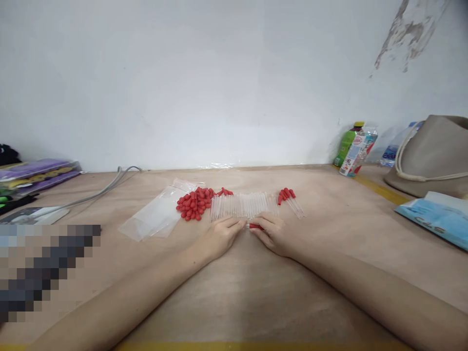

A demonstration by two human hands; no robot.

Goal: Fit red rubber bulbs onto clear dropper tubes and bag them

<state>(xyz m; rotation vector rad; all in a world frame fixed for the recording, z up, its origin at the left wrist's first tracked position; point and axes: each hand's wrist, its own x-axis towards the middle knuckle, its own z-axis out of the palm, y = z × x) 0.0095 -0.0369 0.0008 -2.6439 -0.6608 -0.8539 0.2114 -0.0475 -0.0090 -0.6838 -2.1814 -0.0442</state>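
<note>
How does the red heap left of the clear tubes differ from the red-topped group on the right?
The left heap is many loose red bulbs with no tubes, piled beside a plastic bag; the right group is only a few bulbs, each on a clear tube. The left heap is jumbled; the right group lies side by side. Both share the same red and rest on the table.

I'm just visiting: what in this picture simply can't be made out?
Head view, the only one:
The red piece: mostly covered by the fingers of the right hand pinching it, so its shape is unclear.
The left hand: whether it grips one of the clear tubes is hidden by its own fingers.
The patch at the left edge: blurred into squares.
The bottles: labels too small to read.
The blue packet: cut off by the right edge.
</note>
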